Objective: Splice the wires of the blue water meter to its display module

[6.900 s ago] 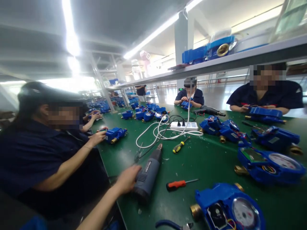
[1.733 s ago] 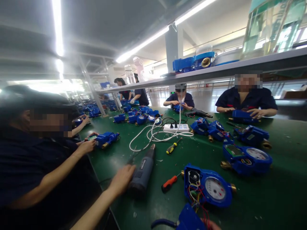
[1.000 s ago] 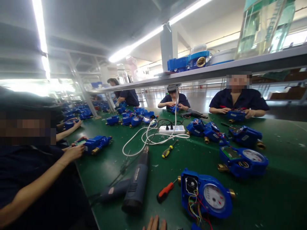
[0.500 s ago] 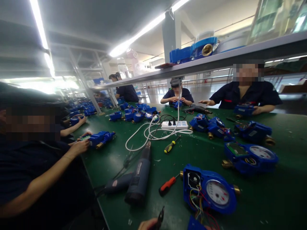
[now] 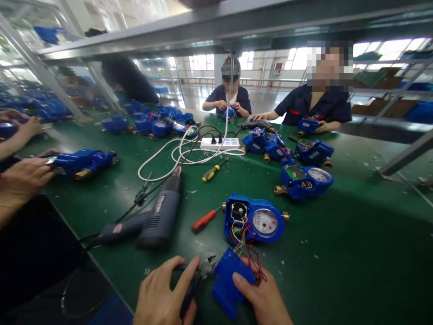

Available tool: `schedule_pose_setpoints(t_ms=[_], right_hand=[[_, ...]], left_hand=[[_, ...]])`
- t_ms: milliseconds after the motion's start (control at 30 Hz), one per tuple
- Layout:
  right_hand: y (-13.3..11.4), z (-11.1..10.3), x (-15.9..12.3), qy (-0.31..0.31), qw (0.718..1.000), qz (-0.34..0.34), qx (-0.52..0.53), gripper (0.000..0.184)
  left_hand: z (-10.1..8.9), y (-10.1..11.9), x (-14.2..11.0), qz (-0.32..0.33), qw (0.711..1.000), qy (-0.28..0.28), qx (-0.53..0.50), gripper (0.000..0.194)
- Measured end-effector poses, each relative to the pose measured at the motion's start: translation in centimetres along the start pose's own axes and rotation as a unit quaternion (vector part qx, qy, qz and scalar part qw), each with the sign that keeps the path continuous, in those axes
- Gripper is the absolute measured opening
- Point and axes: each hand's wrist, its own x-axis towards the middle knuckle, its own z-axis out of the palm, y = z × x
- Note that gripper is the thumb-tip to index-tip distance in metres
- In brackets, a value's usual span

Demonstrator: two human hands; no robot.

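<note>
Head view: left hand on cutters, right hand on blue cover, open water meter just beyond.
Left hand [image 5: 162, 289] is partly curled, fingers round the handles of side cutters [image 5: 205, 268]; cutter head points at the left edge of the blue plastic cover [image 5: 228, 284], contact unclear. Right hand [image 5: 265, 295] grips the cover, thumb on top, other fingers mostly hidden beneath. Coloured wires [image 5: 241, 239] run between cover and water meter [image 5: 252, 219], which lies dial-up on the green table [image 5: 338, 253]. Orange screwdriver [image 5: 204, 221] lies left of the meter, tip near its brass end; heat gun [image 5: 161, 210] farther left. Yellow-black screwdriver [image 5: 211, 174] and white power strip [image 5: 219, 143] lie beyond. A co-worker's hand [image 5: 27, 178] is at far left, at another blue meter [image 5: 76, 163].
</note>
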Motion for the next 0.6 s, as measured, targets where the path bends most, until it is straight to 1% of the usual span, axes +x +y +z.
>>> schedule_pose_setpoints(t_ms=[67, 167, 300, 500, 600], right_hand=[[0.0, -0.2, 0.0, -0.015, 1.000, 0.002, -0.001, 0.041], [0.0, -0.3, 0.0, -0.037, 0.999, 0.005, 0.002, 0.039], [0.2, -0.4, 0.0, -0.067, 0.998, 0.006, 0.001, 0.038], [0.7, -0.6, 0.1, -0.062, 0.998, 0.017, 0.010, 0.038], [0.8, -0.7, 0.2, -0.063, 0.998, 0.014, -0.001, 0.036]], left_hand=[[0.0, -0.3, 0.3, 0.026, 0.999, 0.003, 0.022, 0.054], [0.2, -0.1, 0.5, 0.014, 1.000, 0.001, 0.017, 0.053], [0.9, 0.4, 0.6, 0.016, 1.000, 0.001, 0.018, 0.048], [2.1, 0.8, 0.5, 0.008, 0.999, 0.005, 0.045, 0.051], [2.7, 0.9, 0.4, 0.003, 0.999, -0.008, 0.047, 0.052]])
